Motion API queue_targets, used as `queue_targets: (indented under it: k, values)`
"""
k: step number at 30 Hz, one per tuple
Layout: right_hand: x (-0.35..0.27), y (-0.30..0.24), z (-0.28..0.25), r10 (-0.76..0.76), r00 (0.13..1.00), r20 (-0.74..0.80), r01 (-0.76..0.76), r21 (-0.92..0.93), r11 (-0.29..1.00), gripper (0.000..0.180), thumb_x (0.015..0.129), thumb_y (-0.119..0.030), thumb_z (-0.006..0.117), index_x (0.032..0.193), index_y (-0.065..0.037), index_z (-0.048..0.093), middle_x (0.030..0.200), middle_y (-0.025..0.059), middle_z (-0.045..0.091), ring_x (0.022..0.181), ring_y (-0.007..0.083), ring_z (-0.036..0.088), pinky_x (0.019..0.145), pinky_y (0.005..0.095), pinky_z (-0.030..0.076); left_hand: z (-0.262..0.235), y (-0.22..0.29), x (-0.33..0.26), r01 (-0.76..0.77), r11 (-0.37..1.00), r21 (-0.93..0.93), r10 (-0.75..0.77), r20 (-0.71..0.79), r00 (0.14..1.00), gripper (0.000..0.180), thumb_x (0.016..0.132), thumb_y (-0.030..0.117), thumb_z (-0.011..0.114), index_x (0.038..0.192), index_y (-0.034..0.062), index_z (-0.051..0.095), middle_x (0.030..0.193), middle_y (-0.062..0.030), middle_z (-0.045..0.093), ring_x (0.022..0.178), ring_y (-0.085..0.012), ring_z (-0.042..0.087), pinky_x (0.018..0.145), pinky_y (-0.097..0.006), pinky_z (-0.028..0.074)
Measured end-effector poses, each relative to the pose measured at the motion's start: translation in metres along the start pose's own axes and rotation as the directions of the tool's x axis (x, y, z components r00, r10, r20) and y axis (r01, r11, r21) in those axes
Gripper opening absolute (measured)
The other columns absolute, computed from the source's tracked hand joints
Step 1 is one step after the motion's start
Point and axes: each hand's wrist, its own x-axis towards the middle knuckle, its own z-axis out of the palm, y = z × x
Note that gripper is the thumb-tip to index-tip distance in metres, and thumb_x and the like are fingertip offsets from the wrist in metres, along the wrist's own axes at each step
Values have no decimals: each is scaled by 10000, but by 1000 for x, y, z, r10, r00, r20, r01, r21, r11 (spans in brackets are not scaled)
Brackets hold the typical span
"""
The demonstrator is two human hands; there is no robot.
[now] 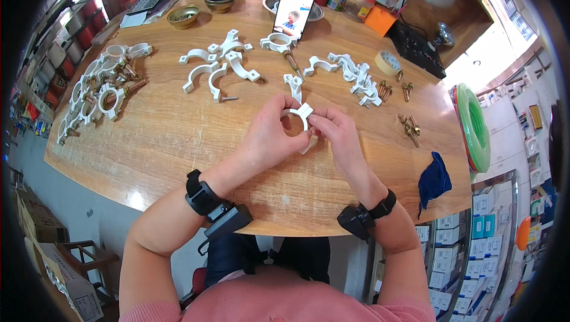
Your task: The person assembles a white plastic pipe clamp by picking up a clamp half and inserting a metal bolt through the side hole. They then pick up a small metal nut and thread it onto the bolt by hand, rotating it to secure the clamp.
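White plastic clamp halves (298, 115) sit pinched between both hands above the wooden table (160, 138), held together as a ring. The left hand (270, 135) curls around the ring's near side, thumb and forefinger closed on it. The right hand (335, 135) grips the flat tab end, fingers closed tight; a second small white piece seems to hang just below the right fingertips, though the view there is too crowded to be sure.

Beyond the fingers lie loose clamp halves (217, 67), and further to the right of them another white heap (359, 78). Brass screws (409, 127) rest to the right of the right hand, with more (386, 90) near a roll of tape (389, 61). Finished clamps with screws (98, 93) are lined up well to the left. A phone (294, 8) stands propped up past the loose halves, and a blue cloth (433, 179) lies by the table edge.

The likely trouble: the two halves may slip out of line under uneven finger pressure, so the tabs fail to meet. The piece below the right fingers could also drop and roll off the near edge.
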Motion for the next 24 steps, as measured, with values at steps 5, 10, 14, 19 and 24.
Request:
queue_targets:
  k: [5, 10, 14, 19, 24]
  values:
    - [-1, -2, 1, 58, 998, -11, -58, 5, 998, 182, 786, -174, 524, 784, 3, 565, 708, 0, 533, 655, 57, 453, 596, 200, 350, 0, 3, -1, 27, 999, -26, -27, 21, 999, 446, 624, 190, 675, 957, 0, 448, 789, -98, 548, 666, -152, 494, 601, -272, 426]
    - [-2, 3, -1, 1, 1000, -3, -1, 2, 1000, 186, 790, -181, 520, 775, 0, 559, 707, 2, 529, 652, 63, 452, 591, 204, 348, 2, 4, -2, 23, 998, -56, -22, 21, 1000, 452, 628, 194, 678, 963, 5, 441, 793, -83, 533, 677, -145, 473, 609, -269, 417]
    - [-2, 2, 1, 42, 999, 6, -42, 56, 998, 188, 797, -186, 518, 778, -3, 561, 707, -2, 528, 652, 67, 454, 593, 203, 347, 2, 0, -3, 18, 1000, -6, -18, 22, 1000, 441, 636, 186, 675, 963, 7, 440, 794, -85, 530, 673, -145, 466, 602, -267, 415]
    - [-1, -8, 0, 11, 1000, 30, -8, -115, 993, 236, 822, -230, 506, 794, -5, 572, 685, 16, 527, 652, 86, 466, 585, 222, 372, 2, -1, 4, 346, 843, -411, -320, 133, 938, 407, 673, 151, 666, 994, 18, 453, 838, -51, 544, 695, -107, 500, 594, -234, 424]
    - [-2, -31, -53, -312, 946, -89, 108, -822, 560, 229, 754, -272, 555, 818, -56, 598, 776, 109, 603, 739, 249, 580, 618, 331, 444, -8, 6, 6, 387, 671, -632, -341, 201, 919, 359, 763, 146, 560, 1081, 25, 442, 820, -13, 542, 717, -85, 528, 605, -207, 445]
